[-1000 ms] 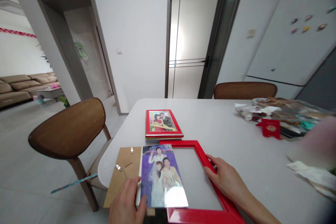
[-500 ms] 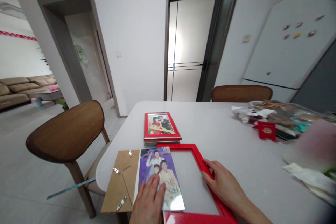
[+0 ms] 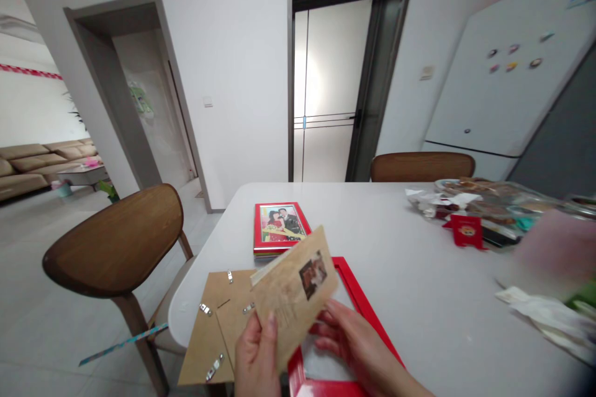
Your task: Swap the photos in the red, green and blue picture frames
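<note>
My left hand (image 3: 258,350) grips the lower left of a beige printed sheet (image 3: 288,301), thumb on its face. The sheet is raised and tilted, with a small dark picture near its upper right corner and a pale edge of another sheet behind it. My right hand (image 3: 354,341) has its fingers curled at the sheet's lower right edge; its fingertips are partly hidden. Under both hands lies a red picture frame (image 3: 361,298), partly covered. To its left is a brown backing board (image 3: 209,329) with metal clips. Behind, a red-framed couple photo (image 3: 282,223) tops a small stack.
The white table (image 3: 433,298) has a rounded left corner. At its right lie plastic-wrapped items (image 3: 498,195), a red packet (image 3: 467,231), a pinkish translucent bag (image 3: 542,254) and white tissue (image 3: 535,310). Wooden chairs stand at the left (image 3: 121,239) and the far side (image 3: 421,165).
The purple-backed photo that lay under my left hand no longer shows; a beige sheet is now lifted between my hands. My right hand has left the frame's right side and moved left.
</note>
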`<action>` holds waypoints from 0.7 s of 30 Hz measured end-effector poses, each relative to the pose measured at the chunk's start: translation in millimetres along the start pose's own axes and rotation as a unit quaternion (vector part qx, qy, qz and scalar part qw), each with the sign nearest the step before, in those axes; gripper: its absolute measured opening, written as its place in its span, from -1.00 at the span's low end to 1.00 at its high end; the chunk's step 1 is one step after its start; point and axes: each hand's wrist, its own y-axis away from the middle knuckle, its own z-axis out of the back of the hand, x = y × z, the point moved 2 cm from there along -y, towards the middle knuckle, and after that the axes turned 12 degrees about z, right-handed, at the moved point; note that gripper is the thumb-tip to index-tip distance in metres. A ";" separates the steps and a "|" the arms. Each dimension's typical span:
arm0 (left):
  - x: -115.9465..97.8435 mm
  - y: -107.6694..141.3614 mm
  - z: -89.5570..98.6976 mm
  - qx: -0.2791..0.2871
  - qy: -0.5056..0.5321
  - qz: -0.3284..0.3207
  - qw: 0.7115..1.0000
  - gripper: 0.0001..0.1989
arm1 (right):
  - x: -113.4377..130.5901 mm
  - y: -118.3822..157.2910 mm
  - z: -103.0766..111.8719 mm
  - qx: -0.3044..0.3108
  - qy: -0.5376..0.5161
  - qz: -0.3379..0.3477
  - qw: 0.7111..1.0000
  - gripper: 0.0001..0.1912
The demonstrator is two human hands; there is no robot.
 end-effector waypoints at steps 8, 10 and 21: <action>27.8 -12.7 -3.5 0.091 -0.047 0.002 0.995 -0.49 | 29.5 -19.0 44.3 -0.079 0.016 0.025 0.996 -0.58; 25.7 -15.0 4.1 0.092 -0.181 -0.052 0.978 -0.53 | 31.6 -22.5 53.5 -0.069 0.022 -0.020 0.997 -0.54; 47.4 -13.2 10.4 0.168 -0.572 -0.310 0.740 -0.50 | 17.0 -46.3 48.1 0.016 0.286 0.052 0.957 -0.58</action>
